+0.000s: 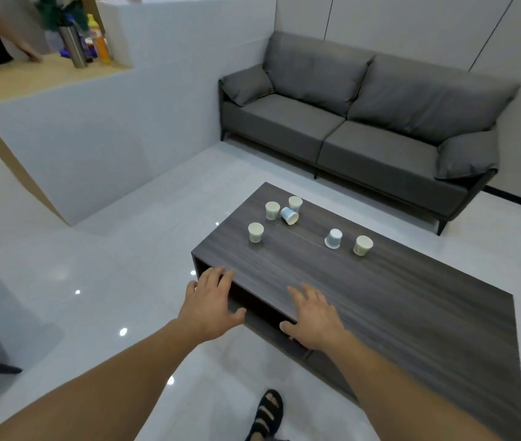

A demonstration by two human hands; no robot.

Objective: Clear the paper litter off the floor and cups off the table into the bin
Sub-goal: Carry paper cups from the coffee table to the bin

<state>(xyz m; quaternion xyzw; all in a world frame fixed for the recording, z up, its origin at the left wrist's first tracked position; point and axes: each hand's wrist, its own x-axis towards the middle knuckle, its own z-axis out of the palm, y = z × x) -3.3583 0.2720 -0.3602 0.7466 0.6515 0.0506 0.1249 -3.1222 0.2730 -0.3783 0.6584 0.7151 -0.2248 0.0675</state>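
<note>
Several paper cups stand on the dark wood coffee table [396, 307]. Upright ones are a cream cup [255, 232], another [272, 210], a third [295, 204] and one at the right [363, 245]. A blue cup [289, 215] lies on its side among them, and a blue cup [334, 238] stands upside down. My left hand [211, 303] hovers with spread fingers over the table's near left corner. My right hand [315, 316] is spread flat above the table's near edge. Both hold nothing. No bin or paper litter is in view.
A grey sofa [364, 122] stands behind the table against the wall. A white partition [93, 138] with a wooden counter holding bottles and a steel flask [73, 46] is at the left. Glossy tile floor surrounds the table. My sandalled foot [267, 415] is below.
</note>
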